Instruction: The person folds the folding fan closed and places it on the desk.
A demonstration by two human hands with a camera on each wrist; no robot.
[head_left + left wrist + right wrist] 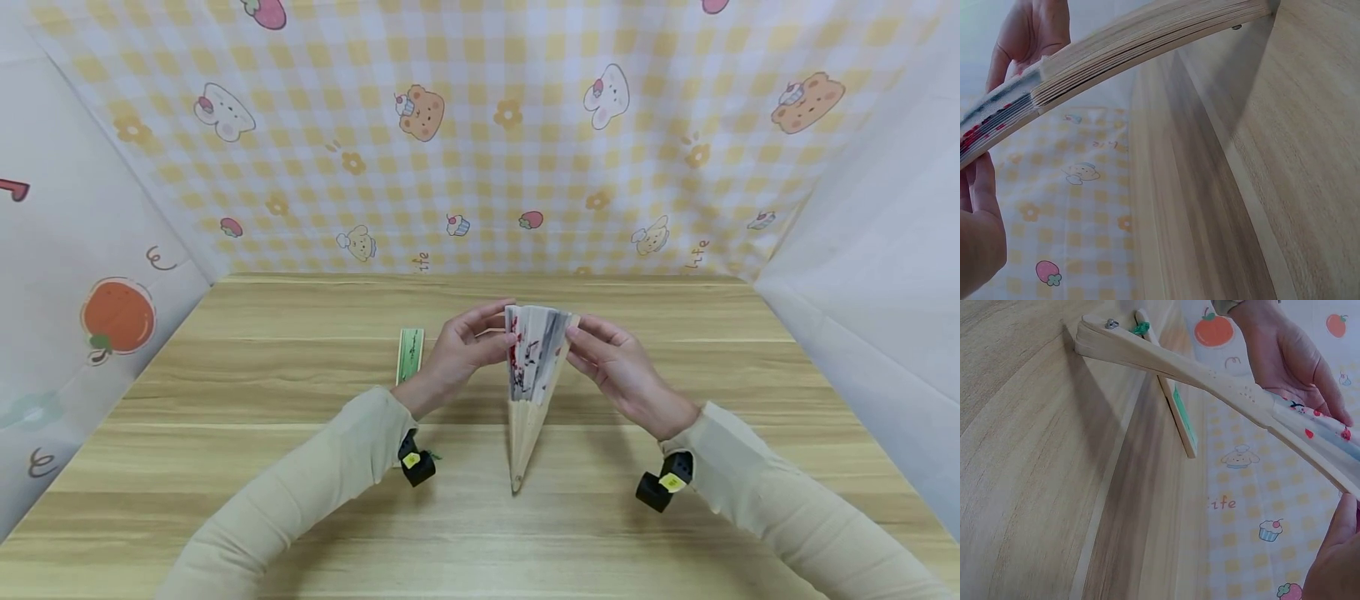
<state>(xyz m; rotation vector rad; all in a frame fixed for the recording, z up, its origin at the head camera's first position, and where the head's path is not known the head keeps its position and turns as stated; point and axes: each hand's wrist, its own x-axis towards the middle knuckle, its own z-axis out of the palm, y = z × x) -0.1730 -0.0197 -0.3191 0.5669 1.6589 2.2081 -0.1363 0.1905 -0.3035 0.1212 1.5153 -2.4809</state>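
Observation:
A folding fan point(534, 358), with pale wooden ribs and a white-grey leaf printed with red blossoms, is spread partway in a narrow wedge. Its riveted end points toward the person. My left hand point(468, 350) pinches the leaf's upper left edge between thumb and fingers. On the other side my right hand point(618, 362) pinches the outer rib near the top right. In the left wrist view the stacked ribs point(1147, 47) slant above the wood. The right wrist view shows the metal rivet point(1111, 324) at the fan's narrow end.
A second, closed fan point(410, 354) with a green panel lies on the wooden table point(300, 367), partly behind the left forearm. A yellow-checked cloth point(480, 150) hangs at the back, with white cloth walls on both sides. Each wrist carries a small black camera.

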